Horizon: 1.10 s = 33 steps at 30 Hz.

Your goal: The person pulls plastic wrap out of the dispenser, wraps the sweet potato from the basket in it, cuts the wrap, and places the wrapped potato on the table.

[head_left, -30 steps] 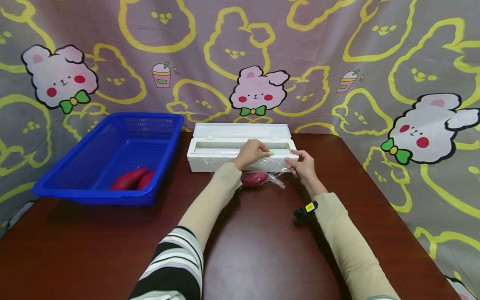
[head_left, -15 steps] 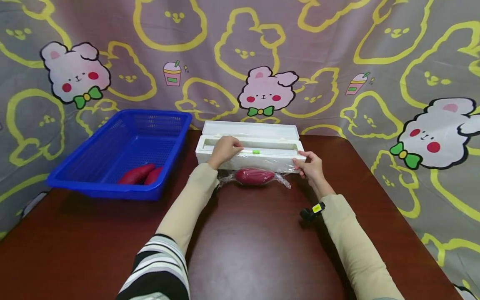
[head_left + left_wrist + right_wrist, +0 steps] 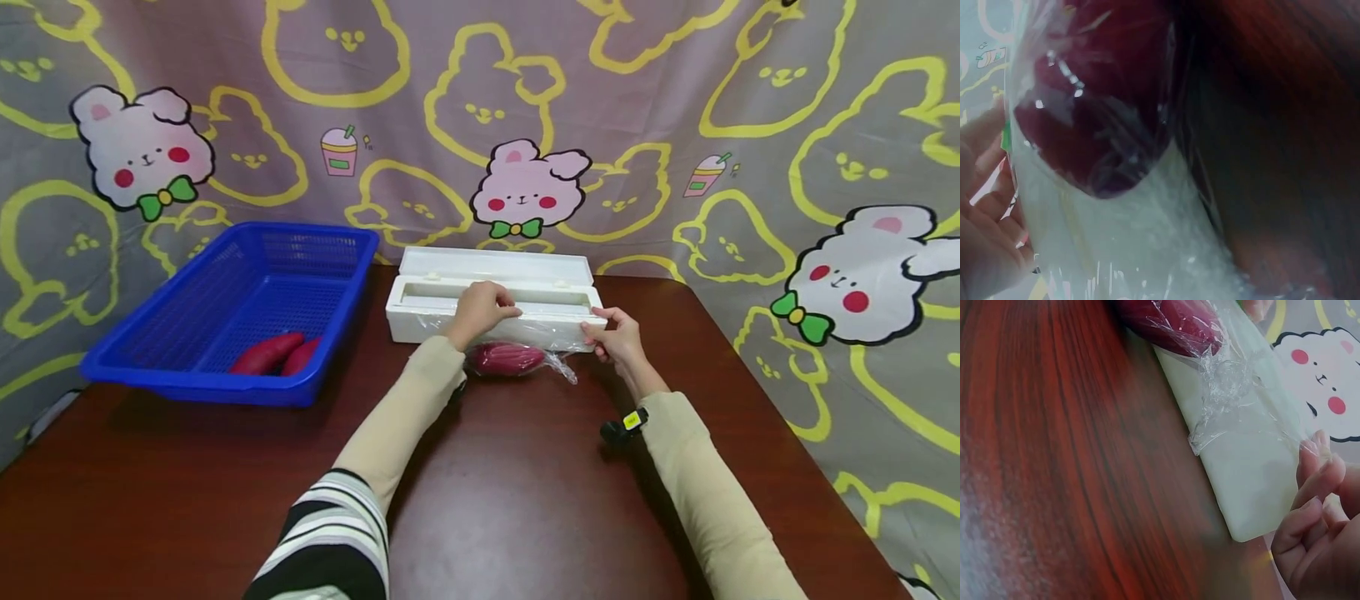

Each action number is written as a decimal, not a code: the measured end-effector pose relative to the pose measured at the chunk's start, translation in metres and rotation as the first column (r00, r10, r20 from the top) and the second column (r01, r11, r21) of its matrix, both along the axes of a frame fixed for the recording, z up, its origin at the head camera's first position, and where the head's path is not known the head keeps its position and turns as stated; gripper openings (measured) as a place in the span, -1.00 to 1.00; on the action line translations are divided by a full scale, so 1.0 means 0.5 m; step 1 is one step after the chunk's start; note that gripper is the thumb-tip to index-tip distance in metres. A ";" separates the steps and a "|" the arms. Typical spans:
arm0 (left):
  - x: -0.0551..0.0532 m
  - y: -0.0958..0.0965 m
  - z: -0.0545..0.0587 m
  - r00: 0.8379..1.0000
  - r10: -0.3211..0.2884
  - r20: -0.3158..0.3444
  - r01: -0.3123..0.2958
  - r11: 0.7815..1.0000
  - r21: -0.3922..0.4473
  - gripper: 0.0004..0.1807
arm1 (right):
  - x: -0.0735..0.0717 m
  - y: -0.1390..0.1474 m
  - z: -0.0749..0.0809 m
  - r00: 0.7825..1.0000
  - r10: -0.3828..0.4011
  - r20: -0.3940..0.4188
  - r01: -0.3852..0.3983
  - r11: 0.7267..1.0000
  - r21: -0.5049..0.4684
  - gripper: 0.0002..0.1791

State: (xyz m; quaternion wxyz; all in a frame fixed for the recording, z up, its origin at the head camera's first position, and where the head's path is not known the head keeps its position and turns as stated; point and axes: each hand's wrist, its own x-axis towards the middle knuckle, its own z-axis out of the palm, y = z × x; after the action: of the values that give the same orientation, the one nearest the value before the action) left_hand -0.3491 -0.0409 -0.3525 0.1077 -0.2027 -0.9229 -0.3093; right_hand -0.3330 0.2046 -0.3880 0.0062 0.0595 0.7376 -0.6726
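My left hand is at the front rim of a white cling film box. Its fingertips pinch a small green slider, which the hand covers in the head view. At the box's right end, my right hand holds the edge of the clear film between thumb and finger. A red sweet potato wrapped in film lies against the box front, a twist of film trailing from its right end. Film stretches from it up over the box in the right wrist view.
A blue plastic basket stands at the left with red sweet potatoes in its near corner. The box lid is raised at the back. A patterned cloth hangs behind the brown table.
My left hand first moved left off the green slider along the box rim, then came back right onto it. My right hand stayed at the box's right end.
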 end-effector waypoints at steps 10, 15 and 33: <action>-0.002 -0.010 -0.010 0.994 -0.073 -0.076 0.070 0.997 -0.031 -0.85 | -0.003 0.001 0.000 1.000 -0.007 -0.006 0.007 1.000 0.005 -0.56; -0.004 -0.015 -0.010 0.994 -0.083 -0.076 0.080 0.996 -0.041 -0.84 | -0.005 0.000 0.001 1.000 0.003 -0.005 -0.003 1.000 0.011 -0.51; 0.008 -0.038 -0.019 0.976 -0.142 -0.167 0.130 0.988 -0.082 -0.85 | 0.005 -0.001 0.001 0.999 0.029 -0.037 -0.027 0.999 0.037 -0.54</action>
State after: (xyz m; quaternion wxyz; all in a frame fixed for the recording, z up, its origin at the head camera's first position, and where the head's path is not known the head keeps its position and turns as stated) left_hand -0.3453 -0.0598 -0.3619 0.1584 -0.2952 -0.9043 -0.2646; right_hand -0.3304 0.2040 -0.3876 0.0006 0.0365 0.7503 -0.6600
